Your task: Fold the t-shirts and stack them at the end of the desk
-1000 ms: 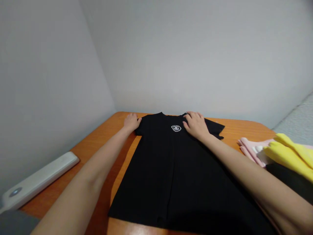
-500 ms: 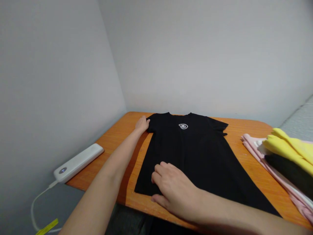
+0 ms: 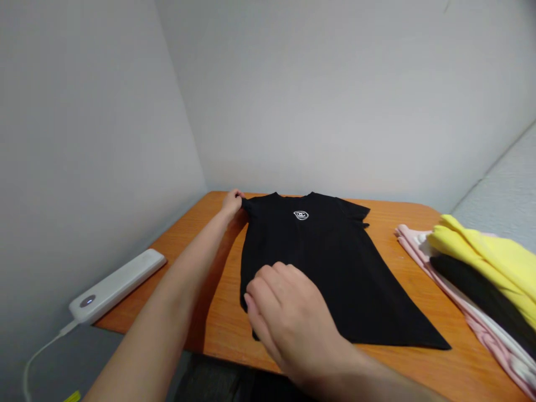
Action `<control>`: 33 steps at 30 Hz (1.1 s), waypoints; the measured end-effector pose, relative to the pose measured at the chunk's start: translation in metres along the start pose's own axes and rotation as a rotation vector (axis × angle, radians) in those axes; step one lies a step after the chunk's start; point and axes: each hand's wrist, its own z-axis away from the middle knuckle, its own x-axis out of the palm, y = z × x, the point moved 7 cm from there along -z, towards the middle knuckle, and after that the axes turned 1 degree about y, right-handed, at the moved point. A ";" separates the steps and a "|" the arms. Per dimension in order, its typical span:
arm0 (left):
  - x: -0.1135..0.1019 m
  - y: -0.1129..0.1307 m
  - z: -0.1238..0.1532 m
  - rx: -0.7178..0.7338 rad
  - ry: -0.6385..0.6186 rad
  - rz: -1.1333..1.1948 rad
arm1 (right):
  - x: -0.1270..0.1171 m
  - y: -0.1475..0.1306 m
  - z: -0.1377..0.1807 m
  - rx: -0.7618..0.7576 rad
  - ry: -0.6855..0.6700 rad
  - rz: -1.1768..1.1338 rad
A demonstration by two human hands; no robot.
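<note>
A black T-shirt [image 3: 326,268] with a small white round logo [image 3: 301,215] lies flat on an orange wooden table [image 3: 209,262], collar toward the far wall. My left hand [image 3: 232,202] reaches to the shirt's far left shoulder and pinches the fabric there. My right hand [image 3: 287,315] is near me, its fingers curled down onto the shirt's lower left hem; it seems to grip the cloth.
A pile of folded clothes [image 3: 481,273], pink, black and yellow, sits at the table's right edge. A white power bank [image 3: 117,285] with a cable lies at the left front corner. Grey walls close off the left and far sides.
My right hand left the collar and came back to the lower left hem. The left hand closed on the shoulder, and the hem's left part has been pulled up the table.
</note>
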 end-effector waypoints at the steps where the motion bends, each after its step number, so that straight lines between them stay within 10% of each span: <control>1: 0.000 0.000 -0.001 -0.015 -0.013 0.005 | 0.004 -0.008 -0.003 -0.014 0.018 0.049; 10: -0.012 -0.019 0.017 -0.067 0.006 -0.159 | 0.078 -0.051 0.010 -0.151 -0.137 0.002; 16: -0.040 -0.001 0.048 0.064 0.091 -0.411 | -0.008 0.048 0.072 0.358 0.052 -0.010; 21: -0.028 0.005 0.092 0.017 -0.047 -0.522 | -0.070 0.144 0.170 0.866 0.076 0.479; 33: -0.017 0.011 0.113 0.005 -0.173 -0.522 | -0.080 0.174 0.211 0.962 0.131 0.165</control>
